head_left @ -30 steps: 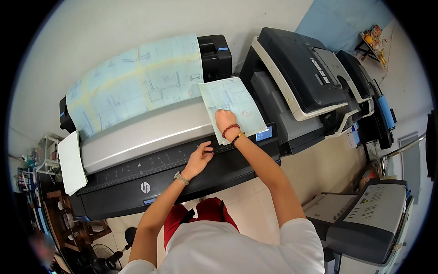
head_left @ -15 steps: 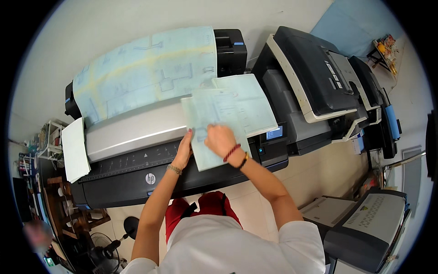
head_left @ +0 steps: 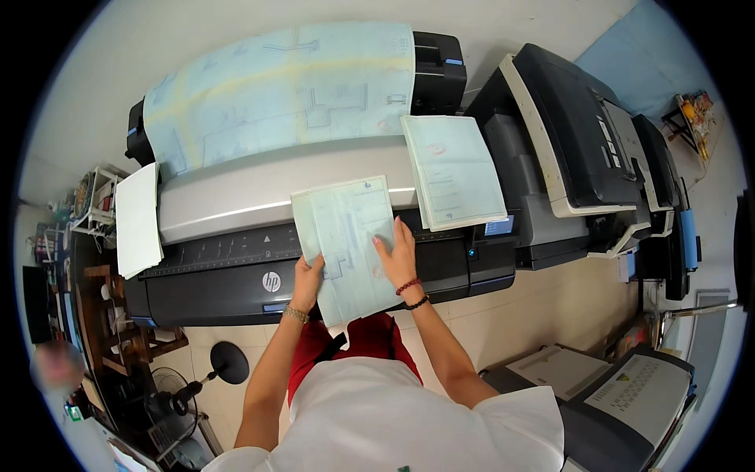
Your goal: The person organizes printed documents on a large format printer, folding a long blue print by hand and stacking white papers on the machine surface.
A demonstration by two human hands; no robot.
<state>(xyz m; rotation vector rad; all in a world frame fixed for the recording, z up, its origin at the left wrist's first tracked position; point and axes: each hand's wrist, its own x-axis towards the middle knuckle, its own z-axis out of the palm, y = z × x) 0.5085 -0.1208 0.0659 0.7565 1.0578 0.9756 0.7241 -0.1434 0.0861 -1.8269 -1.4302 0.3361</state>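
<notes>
A pale blue-green folded drawing sheet (head_left: 344, 224) lies tilted over the front of a wide-format printer (head_left: 212, 295), its lower edge reaching out toward my body. My left hand (head_left: 307, 283) grips its left edge, thumb on top and the other fingers mostly hidden. Along the right edge, my right hand (head_left: 399, 256) holds the sheet with its thumb on the upper face. Just right of it, a stack of similar folded drawings (head_left: 458, 169) rests on the printer's right end. Behind, a large unfolded drawing (head_left: 275, 102) with blue lines drapes over the printer's back.
Another pile of pale folded sheets (head_left: 138, 228) sits at the printer's left end. A dark copier (head_left: 566, 134) stands close on the right, and a grey machine (head_left: 629, 401) at lower right. A fan (head_left: 169, 393) and wooden furniture (head_left: 110, 315) occupy the lower left.
The folded sheet has come down toward my body, off the right-hand stack. My right hand, earlier a blurred fist on top of it, now holds its right edge.
</notes>
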